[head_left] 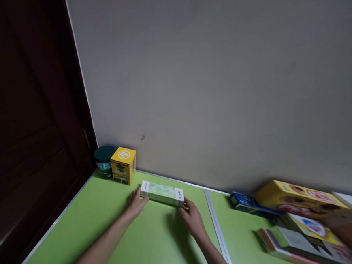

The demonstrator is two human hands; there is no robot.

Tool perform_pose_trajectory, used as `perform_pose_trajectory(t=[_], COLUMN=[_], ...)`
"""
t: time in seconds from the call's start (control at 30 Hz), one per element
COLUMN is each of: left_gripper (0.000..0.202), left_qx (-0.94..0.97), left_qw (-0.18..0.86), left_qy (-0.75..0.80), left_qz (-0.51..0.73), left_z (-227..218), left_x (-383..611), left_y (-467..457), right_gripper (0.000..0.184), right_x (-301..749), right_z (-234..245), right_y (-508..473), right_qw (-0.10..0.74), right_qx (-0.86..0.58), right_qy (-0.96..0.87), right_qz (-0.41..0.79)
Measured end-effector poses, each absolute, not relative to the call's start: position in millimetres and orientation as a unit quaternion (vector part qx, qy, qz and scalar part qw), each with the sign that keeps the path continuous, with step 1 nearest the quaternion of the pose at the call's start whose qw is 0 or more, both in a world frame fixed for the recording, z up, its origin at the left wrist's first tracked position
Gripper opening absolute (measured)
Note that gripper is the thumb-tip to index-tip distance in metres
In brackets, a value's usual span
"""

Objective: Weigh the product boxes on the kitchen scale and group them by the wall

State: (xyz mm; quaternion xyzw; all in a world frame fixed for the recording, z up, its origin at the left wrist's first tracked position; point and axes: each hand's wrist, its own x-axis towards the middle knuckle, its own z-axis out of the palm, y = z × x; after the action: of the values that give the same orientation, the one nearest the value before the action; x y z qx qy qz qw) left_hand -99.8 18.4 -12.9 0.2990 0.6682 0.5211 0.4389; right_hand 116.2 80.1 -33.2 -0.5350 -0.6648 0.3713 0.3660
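Observation:
A long pale green and white box [162, 193] lies on the green table [117, 238], a little out from the wall. My left hand [136, 203] grips its left end with curled fingers. My right hand [192, 218] holds its right end, fingers closed against the box. Both forearms reach in from the bottom edge of the view.
A dark green jar [104, 162] and a yellow cube box [124, 165] stand in the table's back left corner by a dark wooden door [32, 131]. To the right lie a blue box [245, 203], a long yellow box [297, 199] and several flat packages [306, 239]. A seam [216, 226] splits the tabletop.

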Motion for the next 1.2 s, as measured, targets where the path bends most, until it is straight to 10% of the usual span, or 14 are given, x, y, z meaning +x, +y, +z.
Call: perform_pose_trajectory(t=[0.8, 1.2], left_gripper=[0.099, 0.072], left_qx=[0.206, 0.369], left_qw=[0.431, 0.572], left_qy=[0.686, 0.606], left_qz=[0.549, 0.413], left_z=[-41.0, 26.2], left_x=[-106.2, -36.1], left_y=[75.2, -11.0], right_gripper=[0.022, 0.027], right_x=[45.9, 130.8], right_z=[-38.2, 23.4], right_y=[140.8, 45.8], right_qw=[0.32, 0.277], right_qx=[-0.571, -0.435], right_qy=[-0.668, -0.629], right_qz=[0.354, 0.582])
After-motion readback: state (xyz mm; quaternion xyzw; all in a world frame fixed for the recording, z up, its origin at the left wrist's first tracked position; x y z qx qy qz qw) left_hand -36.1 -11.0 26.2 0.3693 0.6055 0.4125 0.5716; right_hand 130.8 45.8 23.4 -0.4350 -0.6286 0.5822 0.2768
